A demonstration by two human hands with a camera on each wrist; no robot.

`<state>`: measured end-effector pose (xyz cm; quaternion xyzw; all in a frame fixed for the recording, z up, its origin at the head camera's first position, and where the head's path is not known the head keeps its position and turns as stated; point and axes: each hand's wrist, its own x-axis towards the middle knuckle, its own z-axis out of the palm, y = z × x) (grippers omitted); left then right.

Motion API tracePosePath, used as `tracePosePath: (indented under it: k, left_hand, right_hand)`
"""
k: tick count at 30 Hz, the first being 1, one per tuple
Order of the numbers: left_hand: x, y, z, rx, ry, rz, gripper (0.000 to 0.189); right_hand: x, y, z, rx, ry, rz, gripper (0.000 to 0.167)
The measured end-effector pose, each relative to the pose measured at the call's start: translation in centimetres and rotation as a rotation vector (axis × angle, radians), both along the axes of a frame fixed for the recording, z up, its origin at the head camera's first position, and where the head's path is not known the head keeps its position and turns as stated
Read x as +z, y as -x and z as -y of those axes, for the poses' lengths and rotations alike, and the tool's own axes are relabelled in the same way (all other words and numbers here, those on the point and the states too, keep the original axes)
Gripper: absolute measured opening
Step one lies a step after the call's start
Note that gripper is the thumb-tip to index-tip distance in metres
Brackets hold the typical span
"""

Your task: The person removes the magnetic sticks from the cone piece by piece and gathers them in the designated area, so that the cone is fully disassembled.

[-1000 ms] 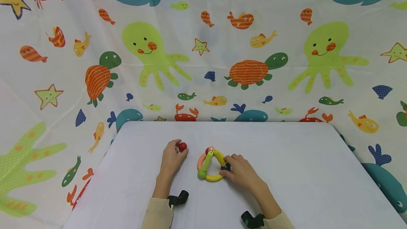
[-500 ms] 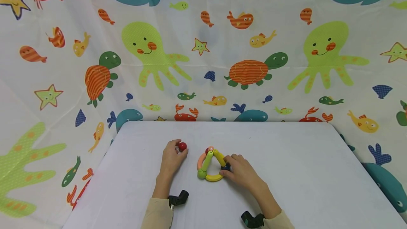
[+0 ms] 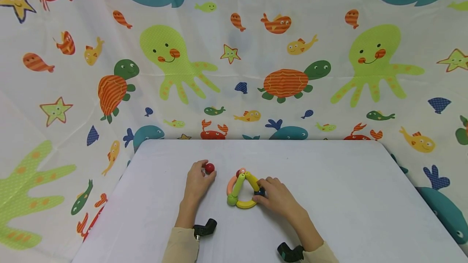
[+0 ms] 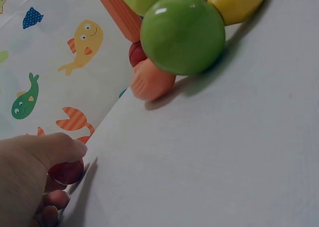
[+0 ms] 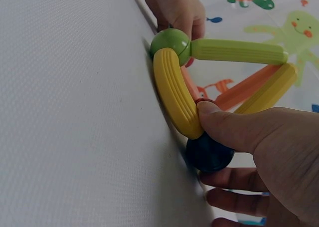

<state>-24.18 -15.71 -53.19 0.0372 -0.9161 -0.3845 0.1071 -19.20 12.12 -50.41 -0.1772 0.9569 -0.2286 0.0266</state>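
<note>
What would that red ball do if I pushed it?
If the left hand let go, the red ball would probably roll easily: it's round, and the table looks flat. Its shiny surface might feel slightly slippery.

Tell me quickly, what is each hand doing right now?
Left hand: closed, holding the red ball between thumb and fingers.
Right hand: closed, holding the stick-and-ball frame at its dark blue ball.
</note>
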Motion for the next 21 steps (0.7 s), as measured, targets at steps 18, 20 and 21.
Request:
tracePosePath:
  k: [18, 20, 21]
  left_hand:
    - [-0.03, 0.07, 0.04, 0.002, 0.005, 0.008, 0.053]
    - [0.01, 0.05, 0.04, 0.003, 0.003, 0.010, 0.053]
    - [0.04, 0.04, 0.05, 0.004, 0.001, 0.011, 0.053]
  right_hand:
    - [0.13, -0.09, 0.04, 0.002, -0.001, 0.000, 0.045]
    - [0.18, -0.10, 0.05, 0.002, -0.002, 0.002, 0.046]
    - [0.20, -0.10, 0.06, 0.002, -0.002, 0.003, 0.046]
